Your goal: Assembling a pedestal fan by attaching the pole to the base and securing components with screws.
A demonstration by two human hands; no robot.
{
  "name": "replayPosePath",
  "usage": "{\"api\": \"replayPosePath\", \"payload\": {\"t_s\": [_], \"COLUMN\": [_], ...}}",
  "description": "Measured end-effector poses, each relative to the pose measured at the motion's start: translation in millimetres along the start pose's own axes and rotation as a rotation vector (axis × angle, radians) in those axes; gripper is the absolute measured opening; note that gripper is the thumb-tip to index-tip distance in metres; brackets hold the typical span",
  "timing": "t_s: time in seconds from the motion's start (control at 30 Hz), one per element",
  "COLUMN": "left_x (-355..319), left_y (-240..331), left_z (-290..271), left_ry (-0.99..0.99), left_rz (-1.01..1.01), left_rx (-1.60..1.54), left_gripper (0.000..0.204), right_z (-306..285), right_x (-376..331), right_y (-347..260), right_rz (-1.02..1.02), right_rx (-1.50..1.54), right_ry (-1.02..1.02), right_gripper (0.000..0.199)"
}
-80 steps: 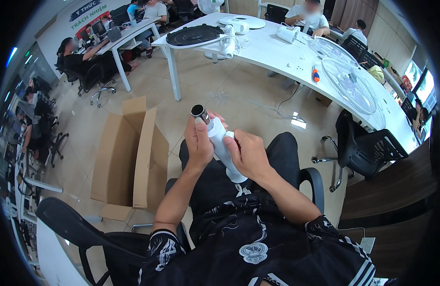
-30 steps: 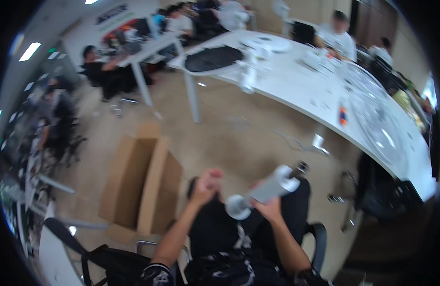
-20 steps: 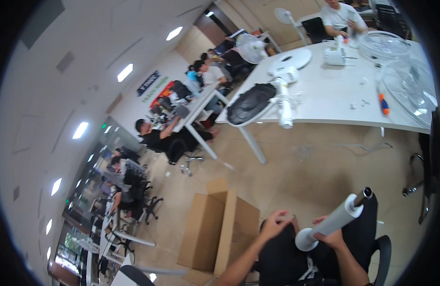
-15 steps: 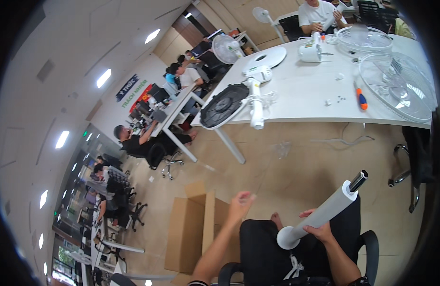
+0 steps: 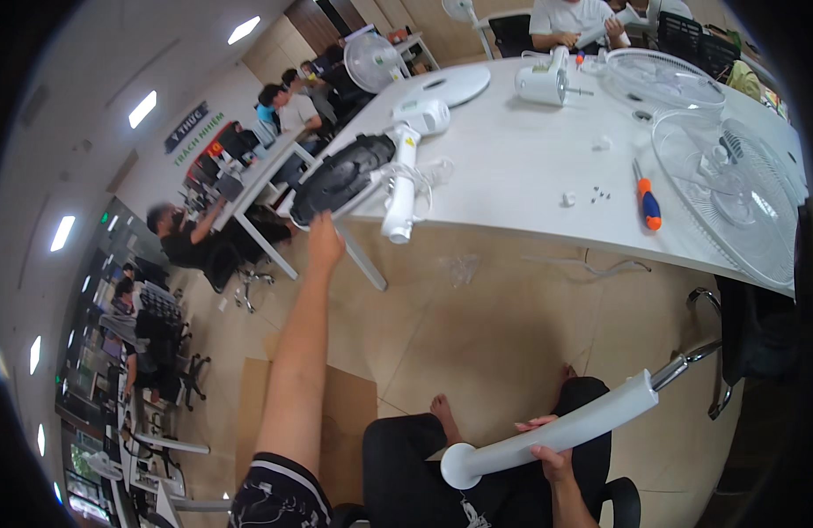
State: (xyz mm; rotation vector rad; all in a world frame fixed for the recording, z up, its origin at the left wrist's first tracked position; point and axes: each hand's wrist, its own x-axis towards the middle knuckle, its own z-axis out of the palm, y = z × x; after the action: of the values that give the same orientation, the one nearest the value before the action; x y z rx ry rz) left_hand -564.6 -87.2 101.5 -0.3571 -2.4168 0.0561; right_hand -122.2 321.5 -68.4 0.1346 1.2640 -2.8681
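Observation:
My right hand (image 5: 549, 447) is wrapped around a white fan stand pole (image 5: 591, 418) over my lap. The pole tilts, its round white end low at the left and a chrome tube (image 5: 670, 373) sticking out at the upper right. Stretched far forward, my left hand (image 5: 324, 239) grips the near rim of a round fan base (image 5: 347, 176), its black ribbed underside facing up, at the table's left corner. Right beside it lies a white fan neck and motor housing (image 5: 406, 176) with a coiled cord.
On the white table (image 5: 512, 158) lie a screwdriver (image 5: 648, 201), several small screws, clear fan guards (image 5: 723, 185), a motor (image 5: 542, 85) and a white disc (image 5: 446, 85). An open cardboard box (image 5: 349, 414) stands left of my legs. Across the table sits a person (image 5: 574, 19) handling a white part.
My left hand has reached forward from above the box to the fan base's rim. The pole in my right hand has tipped flatter. The whole view has shifted.

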Motion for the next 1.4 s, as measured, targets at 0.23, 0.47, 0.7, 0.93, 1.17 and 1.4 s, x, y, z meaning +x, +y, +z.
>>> {"api": "replayPosePath", "payload": {"t_s": [0.23,0.47,0.7,0.93,1.17,1.4], "left_x": [63,69,65,52,25,25], "left_y": [-26,-40,-50,-55,-52,-48], "left_z": [73,86,81,51,1,-39], "left_ry": [-0.27,-0.124,-0.15,-0.006,0.109,0.188], "left_rz": [-0.064,0.192,0.166,0.301,0.41,0.403], "left_rx": [0.258,0.276,0.301,0.203,0.115,0.07], "left_gripper": [0.048,0.027,0.03,0.025,0.027,0.025], "right_z": [-2,2,12,8,11,13], "right_x": [19,35,35,33,31,30], "right_y": [5,14,17,17,9,7], "right_rz": [-0.008,0.022,0.04,0.036,0.028,-0.002], "right_rx": [-0.04,-0.048,-0.093,-0.091,-0.089,-0.105], "right_ry": [0.018,0.081,0.087,0.107,-0.014,-0.017], "right_gripper": [0.052,0.053,0.052,0.052,0.048,0.048]}}
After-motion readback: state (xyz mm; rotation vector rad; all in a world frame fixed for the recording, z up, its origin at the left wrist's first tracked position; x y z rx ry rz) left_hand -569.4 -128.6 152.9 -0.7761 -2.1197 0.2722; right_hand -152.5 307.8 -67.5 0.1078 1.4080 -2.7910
